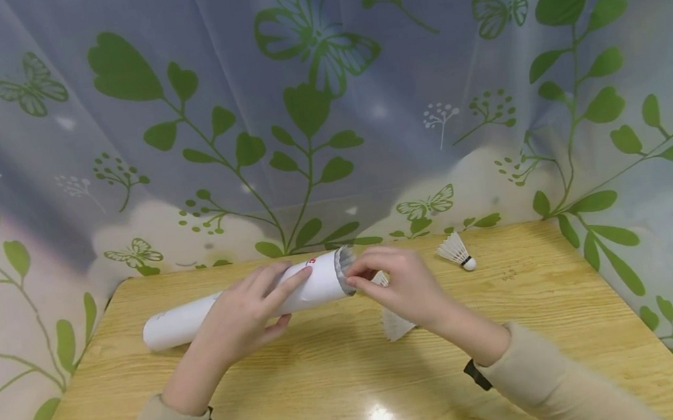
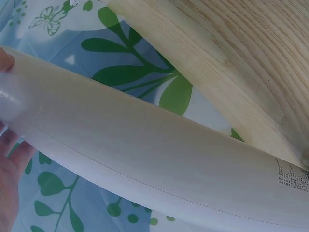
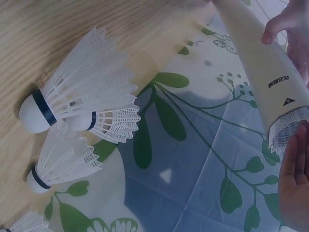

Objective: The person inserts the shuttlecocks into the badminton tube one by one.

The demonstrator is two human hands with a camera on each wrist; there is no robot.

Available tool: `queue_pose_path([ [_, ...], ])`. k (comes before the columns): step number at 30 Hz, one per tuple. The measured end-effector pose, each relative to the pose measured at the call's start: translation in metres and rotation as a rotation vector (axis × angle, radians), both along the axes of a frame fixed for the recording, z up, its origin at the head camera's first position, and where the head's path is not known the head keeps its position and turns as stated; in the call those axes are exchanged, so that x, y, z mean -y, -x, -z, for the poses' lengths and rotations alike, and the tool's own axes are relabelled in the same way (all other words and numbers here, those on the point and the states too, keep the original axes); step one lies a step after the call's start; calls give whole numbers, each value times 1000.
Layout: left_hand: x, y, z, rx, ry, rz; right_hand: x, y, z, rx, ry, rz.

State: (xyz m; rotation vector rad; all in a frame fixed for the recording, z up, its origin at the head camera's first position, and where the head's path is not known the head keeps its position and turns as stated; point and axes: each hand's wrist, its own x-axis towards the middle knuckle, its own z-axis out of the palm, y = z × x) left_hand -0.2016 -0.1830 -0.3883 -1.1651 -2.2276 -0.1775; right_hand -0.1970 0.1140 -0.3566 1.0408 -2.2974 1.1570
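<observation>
My left hand [image 1: 243, 311] grips a long white shuttlecock tube [image 1: 184, 320] around its middle, holding it nearly level and slightly tilted above the table. The tube's open end faces right. A white shuttlecock [image 3: 285, 129] sits inside that mouth, only its netted skirt edge showing; its cork is hidden in the tube. With thumb and fingertips, my right hand [image 1: 406, 284] pinches the skirt edge at the mouth. In the left wrist view the tube's plain side fills the middle, a few of my left fingers [image 2: 19, 157] at its left end.
On the wooden table [image 1: 328, 384] lie several loose white shuttlecocks with dark bands: one [image 1: 455, 251] at the back right, another [image 1: 396, 325] partly behind my right hand. The right wrist view shows a near one [image 3: 79, 79] overlapping others. A leaf-patterned curtain [image 1: 333, 170] borders the table.
</observation>
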Motion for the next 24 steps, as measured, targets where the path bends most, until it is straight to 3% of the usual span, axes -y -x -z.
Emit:
queue_pose_path([
  [24, -1, -1, 1, 6, -6, 3, 9, 0, 4, 26, -85, 17],
])
